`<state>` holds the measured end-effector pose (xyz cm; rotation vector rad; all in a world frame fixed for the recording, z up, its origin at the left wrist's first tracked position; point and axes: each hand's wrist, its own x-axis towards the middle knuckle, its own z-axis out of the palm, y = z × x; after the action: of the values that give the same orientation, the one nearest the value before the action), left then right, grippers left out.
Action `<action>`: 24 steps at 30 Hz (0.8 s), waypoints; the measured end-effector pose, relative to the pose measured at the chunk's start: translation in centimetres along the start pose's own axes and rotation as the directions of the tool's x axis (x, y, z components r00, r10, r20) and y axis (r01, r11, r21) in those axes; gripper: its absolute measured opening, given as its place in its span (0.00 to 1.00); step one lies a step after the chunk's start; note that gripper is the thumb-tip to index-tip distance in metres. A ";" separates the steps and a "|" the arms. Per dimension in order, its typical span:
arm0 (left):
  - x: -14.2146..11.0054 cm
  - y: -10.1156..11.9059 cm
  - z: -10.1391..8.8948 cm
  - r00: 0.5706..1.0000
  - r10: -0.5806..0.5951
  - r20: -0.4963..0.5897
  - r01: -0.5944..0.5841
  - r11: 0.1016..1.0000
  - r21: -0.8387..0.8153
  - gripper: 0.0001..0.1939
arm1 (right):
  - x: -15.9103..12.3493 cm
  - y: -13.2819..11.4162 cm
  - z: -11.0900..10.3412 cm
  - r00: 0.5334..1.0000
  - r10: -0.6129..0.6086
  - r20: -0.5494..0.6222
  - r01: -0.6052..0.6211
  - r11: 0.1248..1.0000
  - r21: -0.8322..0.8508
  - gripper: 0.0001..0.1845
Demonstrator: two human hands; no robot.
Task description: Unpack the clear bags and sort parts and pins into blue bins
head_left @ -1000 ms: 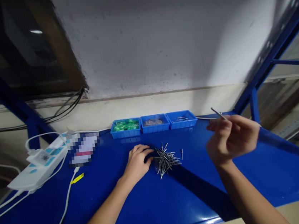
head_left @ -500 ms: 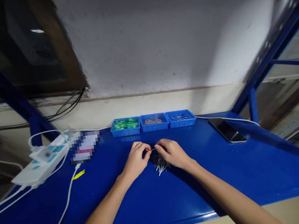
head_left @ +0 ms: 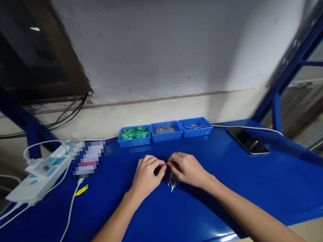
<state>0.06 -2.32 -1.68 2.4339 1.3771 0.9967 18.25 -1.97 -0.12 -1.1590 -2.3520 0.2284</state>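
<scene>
Pin (head_left: 164, 165) is running roughly crosswise at the far edge of the metal pile (head_left: 172, 182) | my left hand (head_left: 146, 176) and right hand (head_left: 190, 169) are pinching it from opposite sides, neither clearly nearer | blue trays (head_left: 167, 137) are sitting beyond the pile

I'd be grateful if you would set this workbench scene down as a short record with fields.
left hand: left hand, fingertips pinching a thin piece
right hand: right hand, fingertips at the same piece
under hands: pile of thin metal pins, partly hidden
left bin: blue bin with green items
middle bin: blue bin with brownish items, too small to identify
right bin: blue bin with a few metal pins
far right: dark-screened phone, lying flat
far left: white power strip, plugged-in adapter
surface: blue tabletop
</scene>
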 end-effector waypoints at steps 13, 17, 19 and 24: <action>0.0 0.0 -0.2 0.999 -0.036 0.040 0.033 0.998 0.059 0.04 | -0.2 0.0 0.4 0.998 -0.065 0.004 0.065 0.997 0.043 0.07; -0.1 0.6 -0.1 0.998 -0.060 -0.016 0.060 0.996 0.065 0.04 | -0.1 -0.5 0.1 0.999 -0.034 0.005 0.034 0.996 0.083 0.11; -0.1 0.7 -0.1 0.997 -0.059 -0.040 0.061 0.997 0.054 0.04 | -0.1 -0.5 -0.1 1.000 0.004 0.005 -0.005 0.997 0.076 0.13; -0.1 0.4 0.1 0.998 -0.057 -0.032 0.058 0.998 0.022 0.04 | 0.0 -0.3 -0.2 0.997 0.027 0.067 -0.036 0.991 0.132 0.16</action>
<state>0.36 -2.57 -1.63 2.3902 1.4680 1.0144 18.17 -2.18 0.11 -1.1405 -2.3356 0.4338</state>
